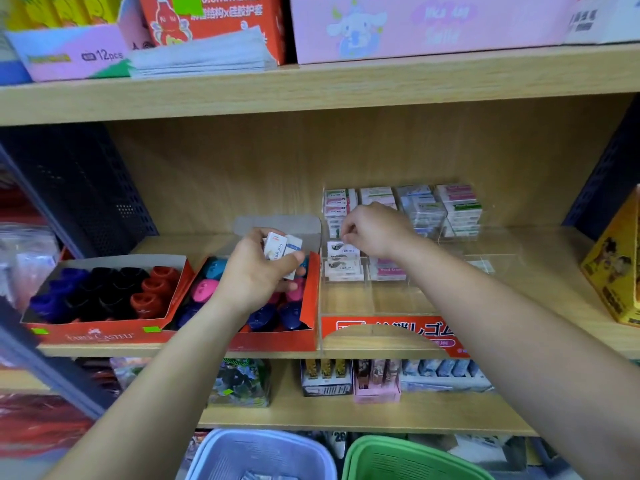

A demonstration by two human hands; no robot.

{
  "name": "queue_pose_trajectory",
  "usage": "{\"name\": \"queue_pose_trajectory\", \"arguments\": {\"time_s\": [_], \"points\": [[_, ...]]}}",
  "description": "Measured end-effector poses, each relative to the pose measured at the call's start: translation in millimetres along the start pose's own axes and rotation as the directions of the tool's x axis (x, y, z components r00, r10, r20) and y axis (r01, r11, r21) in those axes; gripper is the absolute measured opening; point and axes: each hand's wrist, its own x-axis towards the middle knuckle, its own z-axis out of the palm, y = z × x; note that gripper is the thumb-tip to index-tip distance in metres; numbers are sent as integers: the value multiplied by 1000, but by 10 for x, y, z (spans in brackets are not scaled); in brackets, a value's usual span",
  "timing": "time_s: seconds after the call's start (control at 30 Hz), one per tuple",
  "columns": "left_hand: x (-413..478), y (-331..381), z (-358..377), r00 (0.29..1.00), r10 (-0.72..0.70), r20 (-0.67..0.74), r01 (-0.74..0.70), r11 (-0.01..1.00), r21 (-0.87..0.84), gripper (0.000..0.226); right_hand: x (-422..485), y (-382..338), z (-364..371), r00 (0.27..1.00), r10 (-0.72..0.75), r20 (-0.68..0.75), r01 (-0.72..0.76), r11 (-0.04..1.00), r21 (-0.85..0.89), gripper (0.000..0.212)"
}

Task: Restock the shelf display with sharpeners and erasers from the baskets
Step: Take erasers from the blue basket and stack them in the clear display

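Observation:
My left hand (260,268) grips a small bundle of white boxed erasers (281,248) above the red sharpener box (277,336). My right hand (375,231) reaches into the clear acrylic eraser display (377,299), fingers curled over the left column; whether it pinches an eraser (341,247) I cannot tell. Stacked erasers (450,211) fill the display's back rows, and its front compartments hold nothing. Two red boxes hold sharpeners: purple, black and red ones (104,292) on the left, pink, blue and teal ones (263,315) beside it.
A lavender basket (221,455) and a green basket (381,452) sit on the floor below. A yellow box (616,271) stands at the shelf's right end, a dark mesh bin (79,188) at the left. Pink and orange boxes line the upper shelf.

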Motion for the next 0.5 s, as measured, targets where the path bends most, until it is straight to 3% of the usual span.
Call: {"name": "queue_pose_trajectory", "arguments": {"time_s": [0.13, 0.23, 0.37, 0.5], "points": [[-56, 60, -12, 1000, -12, 20, 13, 999, -37, 33, -134, 17, -7, 986, 2, -168, 19, 993, 119, 18], [-114, 138, 16, 998, -10, 55, 15, 996, -87, 29, -329, -70, -57, 962, 16, -273, 87, 928, 361, 15], [-197, 238, 62, 993, 12, 115, -1, 995, -101, 32, -607, -352, -203, 999, -26, -38, 45, 629, 776, 13], [-306, 297, 98, 992, 38, 120, -27, 996, -85, 33, -749, -447, -283, 997, -72, 38, 3, 504, 864, 8]]}}
